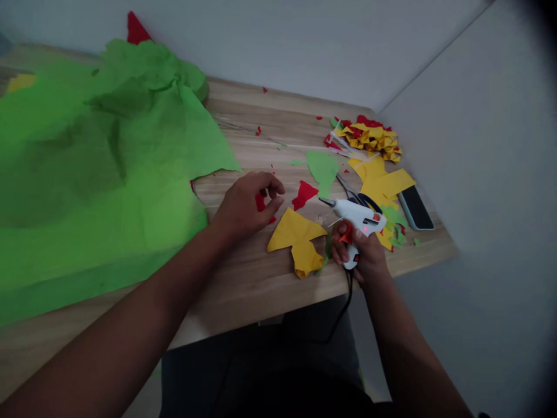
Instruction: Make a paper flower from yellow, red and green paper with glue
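My right hand (363,255) grips a white glue gun (359,216) with an orange trigger, its nozzle pointing left and a small red light lit on its side. My left hand (250,206) hovers over the table with fingers curved and the thumb apart from them. Bits of red paper show behind and below its fingers, partly hidden. Between the hands lie a cut red paper piece (304,194) and a folded yellow paper shape (298,241). Under the glue gun's nozzle, a thin wire stand touches down near the yellow shape.
Large green paper (143,174) covers the table's left side. At right are scissors (348,188), a phone (416,208), yellow paper strips (397,183), a green cutout (322,168) and a red-and-yellow paper pile (369,139). The cord (343,313) hangs over the table's front edge.
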Demonstrator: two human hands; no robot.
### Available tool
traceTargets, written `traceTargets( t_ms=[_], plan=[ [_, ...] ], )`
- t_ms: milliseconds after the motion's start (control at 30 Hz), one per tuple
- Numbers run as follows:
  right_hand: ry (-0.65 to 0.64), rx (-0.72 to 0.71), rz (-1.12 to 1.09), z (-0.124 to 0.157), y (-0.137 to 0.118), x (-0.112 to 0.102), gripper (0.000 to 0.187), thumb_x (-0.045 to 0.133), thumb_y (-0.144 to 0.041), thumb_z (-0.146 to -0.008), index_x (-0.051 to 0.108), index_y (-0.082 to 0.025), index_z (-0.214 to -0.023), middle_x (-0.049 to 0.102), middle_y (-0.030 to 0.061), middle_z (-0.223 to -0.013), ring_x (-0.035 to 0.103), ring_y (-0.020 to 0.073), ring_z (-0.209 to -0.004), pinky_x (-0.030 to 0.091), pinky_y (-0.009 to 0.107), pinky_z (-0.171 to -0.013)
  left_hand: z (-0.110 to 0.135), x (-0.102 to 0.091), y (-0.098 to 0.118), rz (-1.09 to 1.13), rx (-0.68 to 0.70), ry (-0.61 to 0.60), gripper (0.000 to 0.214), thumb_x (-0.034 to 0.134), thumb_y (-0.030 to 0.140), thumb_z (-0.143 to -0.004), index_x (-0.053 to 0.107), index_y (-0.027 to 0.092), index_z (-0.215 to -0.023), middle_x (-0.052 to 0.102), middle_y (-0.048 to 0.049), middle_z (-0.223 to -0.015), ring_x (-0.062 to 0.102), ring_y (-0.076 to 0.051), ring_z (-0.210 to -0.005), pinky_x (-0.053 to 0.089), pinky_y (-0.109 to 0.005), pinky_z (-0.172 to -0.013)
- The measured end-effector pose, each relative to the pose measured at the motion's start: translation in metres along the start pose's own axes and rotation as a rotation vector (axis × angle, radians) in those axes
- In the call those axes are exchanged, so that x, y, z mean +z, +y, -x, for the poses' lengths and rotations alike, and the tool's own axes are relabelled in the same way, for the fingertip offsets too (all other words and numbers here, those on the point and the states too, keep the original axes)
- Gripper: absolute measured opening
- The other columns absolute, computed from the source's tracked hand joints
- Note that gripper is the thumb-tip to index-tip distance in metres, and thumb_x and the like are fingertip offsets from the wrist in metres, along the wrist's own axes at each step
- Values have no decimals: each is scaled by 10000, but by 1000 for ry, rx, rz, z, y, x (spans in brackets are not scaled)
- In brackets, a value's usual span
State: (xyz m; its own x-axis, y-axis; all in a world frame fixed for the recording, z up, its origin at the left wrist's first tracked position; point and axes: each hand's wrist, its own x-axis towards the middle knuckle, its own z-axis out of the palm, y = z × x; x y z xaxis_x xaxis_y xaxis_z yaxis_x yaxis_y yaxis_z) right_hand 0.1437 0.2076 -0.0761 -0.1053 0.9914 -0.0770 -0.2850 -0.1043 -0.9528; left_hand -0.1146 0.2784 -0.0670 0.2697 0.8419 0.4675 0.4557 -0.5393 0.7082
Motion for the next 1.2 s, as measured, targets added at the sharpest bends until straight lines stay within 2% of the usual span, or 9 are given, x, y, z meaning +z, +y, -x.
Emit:
traceTargets(
  t_ms=[133, 267, 400, 967, 1200],
  plan=[
    [14, 2, 20, 0, -1, 3, 360, 822, -495, -732, 635, -195, -798, 578, -34, -679, 378, 48, -357, 353, 220, -342, 0, 1, -1, -32, -6, -11, 18, 609, 217, -812, 622, 207, -804, 656, -9, -777, 580, -168, -730, 462, -320, -718],
    [-53, 16, -42, 0, -5, 6, 362, 795, -442, -773, 545, -202, -669, 473, -59, -580, 357, 60, -378, 362, 219, -364, 1, 3, 0, -28, -39, 23, 16, 616, 214, -819, 631, 209, -819, 669, -7, -788, 584, -166, -733, 464, -314, -721],
    [-73, 33, -91, 1, -6, 6, 326, 767, -364, -803, 524, -204, -655, 415, -68, -564, 356, 65, -402, 366, 211, -381, 1, 3, 0, -12, -40, 40, 17, 632, 192, -810, 633, 209, -810, 668, 2, -781, 588, -158, -724, 458, -305, -720],
    [-116, 68, -48, 2, -5, 2, 361, 766, -383, -779, 504, -215, -596, 392, -67, -535, 333, 81, -394, 353, 245, -379, 2, 6, -2, -17, -72, 59, 12, 647, 227, -813, 657, 221, -816, 686, 2, -777, 572, -155, -703, 459, -301, -690],
    [-146, 47, -80, 3, -4, 2, 326, 740, -347, -812, 513, -209, -623, 376, -73, -538, 334, 78, -399, 349, 238, -386, 2, 4, -2, -9, -76, 66, 19, 646, 203, -817, 653, 211, -833, 680, 7, -790, 583, -148, -720, 451, -289, -691]
  ],
)
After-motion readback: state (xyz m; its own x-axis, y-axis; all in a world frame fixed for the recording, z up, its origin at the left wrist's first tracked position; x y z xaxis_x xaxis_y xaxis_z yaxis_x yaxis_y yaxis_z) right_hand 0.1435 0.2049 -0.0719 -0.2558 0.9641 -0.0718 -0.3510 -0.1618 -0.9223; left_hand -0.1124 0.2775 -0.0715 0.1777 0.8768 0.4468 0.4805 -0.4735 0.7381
